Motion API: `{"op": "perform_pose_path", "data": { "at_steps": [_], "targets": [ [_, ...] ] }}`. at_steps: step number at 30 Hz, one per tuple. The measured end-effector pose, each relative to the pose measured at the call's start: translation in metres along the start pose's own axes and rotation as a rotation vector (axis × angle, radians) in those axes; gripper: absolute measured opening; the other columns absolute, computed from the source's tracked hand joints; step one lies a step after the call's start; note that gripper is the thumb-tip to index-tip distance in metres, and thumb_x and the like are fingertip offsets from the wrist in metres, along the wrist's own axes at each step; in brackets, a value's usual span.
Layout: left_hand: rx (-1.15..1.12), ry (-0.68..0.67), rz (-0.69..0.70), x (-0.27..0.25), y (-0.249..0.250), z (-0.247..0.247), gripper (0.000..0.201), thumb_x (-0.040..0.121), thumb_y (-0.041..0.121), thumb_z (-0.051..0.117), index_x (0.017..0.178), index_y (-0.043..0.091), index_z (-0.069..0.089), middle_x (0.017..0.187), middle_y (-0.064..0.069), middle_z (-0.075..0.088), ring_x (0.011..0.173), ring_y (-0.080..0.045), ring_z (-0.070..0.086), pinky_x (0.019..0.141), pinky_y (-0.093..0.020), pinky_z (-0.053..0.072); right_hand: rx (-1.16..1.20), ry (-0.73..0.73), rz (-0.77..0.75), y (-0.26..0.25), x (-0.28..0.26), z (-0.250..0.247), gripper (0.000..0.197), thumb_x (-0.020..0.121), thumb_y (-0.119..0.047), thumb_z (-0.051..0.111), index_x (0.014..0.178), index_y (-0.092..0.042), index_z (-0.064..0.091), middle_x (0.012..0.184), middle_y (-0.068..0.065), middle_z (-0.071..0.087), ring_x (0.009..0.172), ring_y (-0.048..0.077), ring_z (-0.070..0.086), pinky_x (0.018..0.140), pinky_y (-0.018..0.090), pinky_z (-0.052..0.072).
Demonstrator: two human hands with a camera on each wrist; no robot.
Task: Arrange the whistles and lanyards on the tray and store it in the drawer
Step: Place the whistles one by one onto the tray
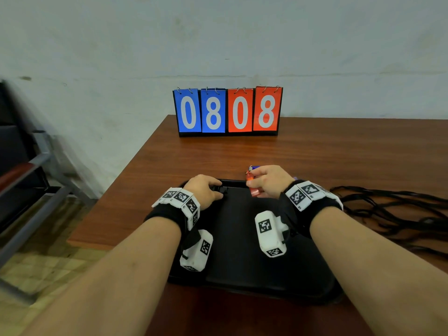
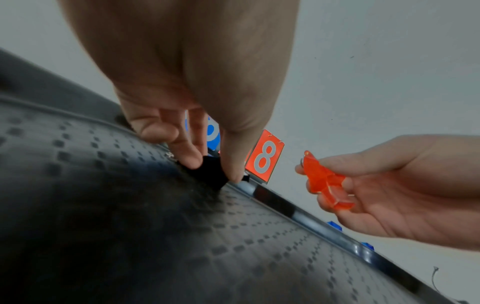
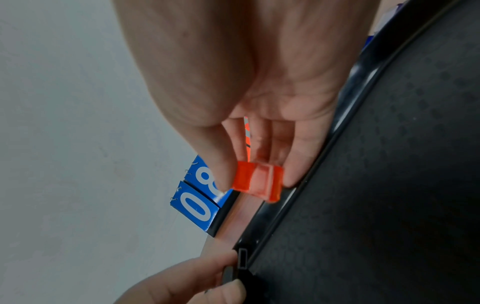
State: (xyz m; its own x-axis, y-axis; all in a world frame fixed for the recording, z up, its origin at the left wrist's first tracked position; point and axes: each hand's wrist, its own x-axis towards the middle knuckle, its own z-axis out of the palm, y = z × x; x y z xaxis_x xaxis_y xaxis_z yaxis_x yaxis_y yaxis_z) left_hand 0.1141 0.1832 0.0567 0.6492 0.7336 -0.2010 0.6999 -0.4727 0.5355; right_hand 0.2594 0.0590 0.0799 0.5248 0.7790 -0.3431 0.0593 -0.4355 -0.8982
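A black tray (image 1: 242, 263) lies on the wooden table in front of me. My left hand (image 1: 206, 190) pinches a black whistle (image 1: 221, 189) at the tray's far left corner; the same black whistle (image 2: 207, 172) shows between thumb and fingers, touching the tray (image 2: 130, 226). My right hand (image 1: 269, 181) holds an orange translucent whistle (image 1: 253, 187) just above the tray's far edge. The orange whistle (image 2: 324, 181) (image 3: 257, 181) sits between thumb and fingertips. A blue whistle (image 1: 254, 168) lies beyond the tray, partly hidden by my right hand. Black lanyards (image 1: 388, 209) lie tangled at the right.
A flip scoreboard (image 1: 228, 111) reading 08 08 stands at the table's back edge against the wall. The table's left edge (image 1: 116, 190) drops to a tiled floor. A metal-framed chair (image 1: 29, 170) stands at the far left.
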Motion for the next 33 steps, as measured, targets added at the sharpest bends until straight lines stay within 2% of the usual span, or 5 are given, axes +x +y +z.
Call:
{"op": "perform_pose_path", "data": {
  "at_steps": [11, 16, 23, 26, 33],
  "targets": [
    [0.042, 0.015, -0.067, 0.007, -0.006, -0.013, 0.042, 0.088, 0.015, 0.067, 0.129, 0.021, 0.061, 0.128, -0.003, 0.062, 0.117, -0.019, 0.058, 0.093, -0.026, 0.046, -0.055, -0.026, 0.001, 0.008, 0.006, 0.002, 0.015, 0.085, 0.001, 0.065, 0.097, -0.007, 0.067, 0.100, 0.014, 0.063, 0.093, 0.026, 0.062, 0.093, 0.041, 0.054],
    [0.009, 0.087, -0.082, -0.003, -0.013, -0.024, 0.051, 0.088, 0.007, 0.063, 0.136, 0.022, 0.053, 0.134, -0.001, 0.057, 0.118, -0.020, 0.057, 0.096, -0.028, 0.047, -0.080, -0.066, -0.003, -0.004, -0.009, 0.009, 0.026, 0.090, -0.002, 0.060, 0.115, -0.007, 0.062, 0.084, 0.005, 0.058, 0.070, 0.014, 0.057, 0.061, 0.020, 0.054],
    [-0.204, 0.237, -0.108, -0.027, -0.032, -0.043, 0.039, 0.087, 0.008, 0.065, 0.124, 0.019, 0.062, 0.114, 0.003, 0.065, 0.103, -0.017, 0.061, 0.088, -0.027, 0.048, -0.273, -0.097, -0.087, -0.019, -0.022, 0.042, 0.041, 0.086, 0.003, 0.063, 0.126, -0.004, 0.057, 0.103, 0.013, 0.063, 0.088, 0.023, 0.061, 0.075, 0.028, 0.055],
    [-0.302, 0.291, -0.118, -0.038, -0.041, -0.047, 0.032, 0.087, 0.009, 0.064, 0.117, 0.018, 0.065, 0.106, 0.004, 0.066, 0.096, -0.016, 0.063, 0.084, -0.028, 0.049, -0.435, -0.057, -0.153, -0.029, -0.023, 0.062, 0.027, 0.080, -0.002, 0.070, 0.107, -0.002, 0.067, 0.098, 0.013, 0.069, 0.090, 0.025, 0.065, 0.089, 0.037, 0.055],
    [-0.432, 0.345, -0.124, -0.047, -0.064, -0.050, 0.022, 0.087, 0.011, 0.058, 0.106, 0.019, 0.068, 0.101, -0.002, 0.070, 0.090, -0.018, 0.066, 0.075, -0.024, 0.046, -0.741, -0.034, -0.189, -0.040, -0.021, 0.099, 0.017, 0.086, -0.008, 0.061, 0.098, -0.008, 0.073, 0.104, 0.006, 0.070, 0.101, 0.023, 0.064, 0.083, 0.028, 0.050]
  ]
}}
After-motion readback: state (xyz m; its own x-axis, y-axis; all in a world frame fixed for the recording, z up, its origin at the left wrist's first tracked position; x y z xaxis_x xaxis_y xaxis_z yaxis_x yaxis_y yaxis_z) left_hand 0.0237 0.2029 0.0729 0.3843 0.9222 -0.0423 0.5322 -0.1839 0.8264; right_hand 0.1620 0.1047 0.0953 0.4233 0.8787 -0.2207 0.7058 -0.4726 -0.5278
